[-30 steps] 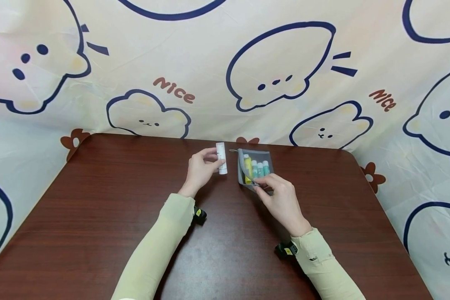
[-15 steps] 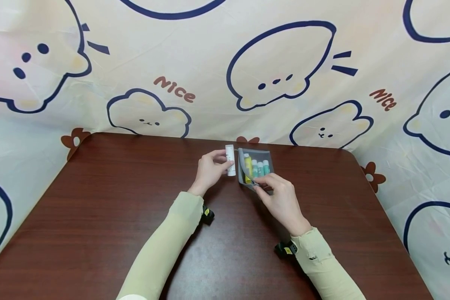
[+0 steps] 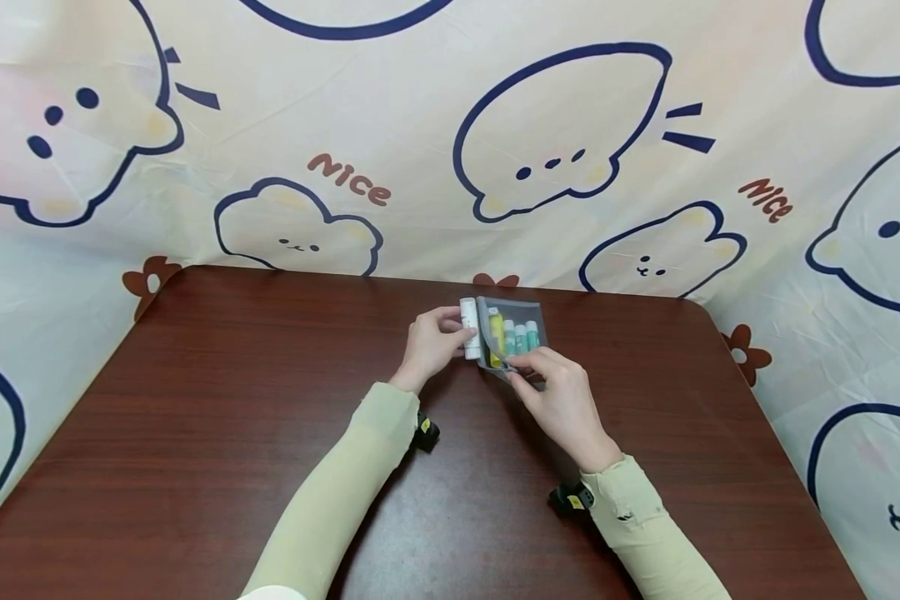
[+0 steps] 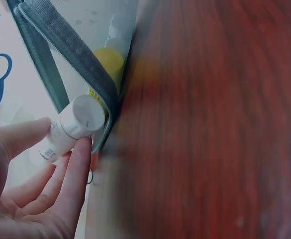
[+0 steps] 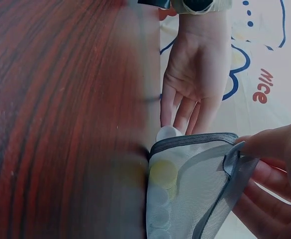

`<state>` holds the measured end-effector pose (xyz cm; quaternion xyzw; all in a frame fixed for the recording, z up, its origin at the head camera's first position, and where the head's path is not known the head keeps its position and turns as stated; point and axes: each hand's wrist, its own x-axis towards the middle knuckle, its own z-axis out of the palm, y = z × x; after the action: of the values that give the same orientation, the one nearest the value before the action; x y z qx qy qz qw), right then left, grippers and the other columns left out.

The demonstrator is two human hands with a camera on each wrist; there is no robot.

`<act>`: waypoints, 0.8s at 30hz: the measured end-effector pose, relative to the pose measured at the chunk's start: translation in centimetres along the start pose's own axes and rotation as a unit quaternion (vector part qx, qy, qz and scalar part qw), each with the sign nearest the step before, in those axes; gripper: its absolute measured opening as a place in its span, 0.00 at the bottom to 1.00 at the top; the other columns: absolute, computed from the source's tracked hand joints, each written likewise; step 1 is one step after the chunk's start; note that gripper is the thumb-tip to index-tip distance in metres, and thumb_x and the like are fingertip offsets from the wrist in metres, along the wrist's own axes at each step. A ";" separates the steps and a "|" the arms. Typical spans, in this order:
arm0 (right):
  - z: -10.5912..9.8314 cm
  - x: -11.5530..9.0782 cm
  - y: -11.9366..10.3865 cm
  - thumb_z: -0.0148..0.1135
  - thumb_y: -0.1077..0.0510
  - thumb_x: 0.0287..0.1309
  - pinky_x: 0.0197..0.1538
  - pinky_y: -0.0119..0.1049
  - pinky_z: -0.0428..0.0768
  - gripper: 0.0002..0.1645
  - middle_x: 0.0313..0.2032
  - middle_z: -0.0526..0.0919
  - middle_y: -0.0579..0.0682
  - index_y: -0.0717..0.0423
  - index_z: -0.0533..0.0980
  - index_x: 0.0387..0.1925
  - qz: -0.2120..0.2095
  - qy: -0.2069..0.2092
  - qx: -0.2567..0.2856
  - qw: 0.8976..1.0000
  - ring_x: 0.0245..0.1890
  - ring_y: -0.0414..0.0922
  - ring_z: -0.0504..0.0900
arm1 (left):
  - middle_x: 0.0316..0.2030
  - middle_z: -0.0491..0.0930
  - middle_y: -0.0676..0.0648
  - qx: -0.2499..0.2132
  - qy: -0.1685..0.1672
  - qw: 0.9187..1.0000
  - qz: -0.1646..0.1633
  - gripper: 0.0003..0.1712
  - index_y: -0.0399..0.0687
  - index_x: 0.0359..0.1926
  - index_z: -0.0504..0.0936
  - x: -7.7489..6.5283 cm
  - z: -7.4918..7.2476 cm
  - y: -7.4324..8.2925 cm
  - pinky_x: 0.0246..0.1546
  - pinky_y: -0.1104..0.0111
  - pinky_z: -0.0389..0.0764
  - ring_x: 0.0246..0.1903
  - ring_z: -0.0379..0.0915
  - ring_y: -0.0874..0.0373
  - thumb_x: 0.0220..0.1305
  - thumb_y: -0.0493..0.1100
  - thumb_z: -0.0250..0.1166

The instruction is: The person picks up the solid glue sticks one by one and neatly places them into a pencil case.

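Observation:
A small white capped tube [image 3: 469, 329] with fine print is pinched between the thumb and fingers of my left hand [image 3: 427, 343]. It stands at the left edge of a grey mesh zip pouch [image 3: 531, 311]; in the left wrist view the white tube [image 4: 79, 118] is right by the zipper opening. Inside the pouch lie a yellow tube [image 3: 497, 337] and several teal tubes [image 3: 521, 337] with white caps. My right hand [image 3: 566, 398] pinches the pouch's near corner by the zipper; in the right wrist view the mesh pouch [image 5: 200, 174] is held up by that corner.
The dark brown wooden table [image 3: 270, 367] spreads around both arms. A cartoon-printed cloth [image 3: 420, 125] rises behind the table's far edge and along both sides. Each wrist carries a small black camera [image 3: 426, 432].
My left hand has moved right with the white tube, closing the gap to the pouch's left edge. My right hand and the pouch have stayed in place.

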<state>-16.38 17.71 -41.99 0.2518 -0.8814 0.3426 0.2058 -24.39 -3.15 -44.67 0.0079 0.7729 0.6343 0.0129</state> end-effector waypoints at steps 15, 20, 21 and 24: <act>0.0 -0.1 0.1 0.76 0.65 0.56 0.38 0.31 0.85 0.12 0.38 0.85 0.45 0.55 0.87 0.43 0.001 -0.003 0.001 1.000 0.36 0.35 0.83 | 0.40 0.84 0.39 0.005 -0.012 0.999 -0.046 0.29 0.36 0.65 0.75 0.2 1.0 0.3 0.32 0.65 0.87 0.33 0.86 0.52 0.66 0.39 0.72; 0.1 -0.1 0.2 0.76 0.65 0.56 0.38 0.32 0.85 0.12 0.38 0.85 0.45 0.55 0.87 0.43 0.000 -0.004 0.002 1.000 0.35 0.35 0.84 | 0.39 0.85 0.41 0.020 -0.026 0.998 -0.062 0.29 0.35 0.67 0.75 0.1 1.1 0.5 0.33 0.66 0.86 0.33 0.86 0.54 0.68 0.40 0.70; 0.1 -0.1 0.2 0.76 0.65 0.56 0.38 0.32 0.85 0.12 0.38 0.85 0.45 0.55 0.87 0.43 0.000 -0.005 0.001 1.000 0.35 0.35 0.84 | 0.39 0.85 0.41 0.022 -0.028 0.997 -0.063 0.29 0.35 0.67 0.75 0.1 1.1 0.5 0.33 0.66 0.86 0.33 0.86 0.54 0.68 0.40 0.70; 0.1 -0.1 0.2 0.76 0.65 0.55 0.37 0.30 0.84 0.13 0.38 0.85 0.45 0.54 0.87 0.43 -0.001 -0.011 -0.002 1.000 0.34 0.35 0.83 | 0.40 0.85 0.41 0.026 -0.035 0.997 -0.061 0.29 0.34 0.67 0.74 0.2 1.2 0.5 0.33 0.66 0.86 0.33 0.86 0.54 0.68 0.38 0.69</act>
<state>-16.43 17.79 -42.26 0.2555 -0.8841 0.3379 0.1973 -24.56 -1.83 -44.47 -0.0172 0.7871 0.6116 0.0786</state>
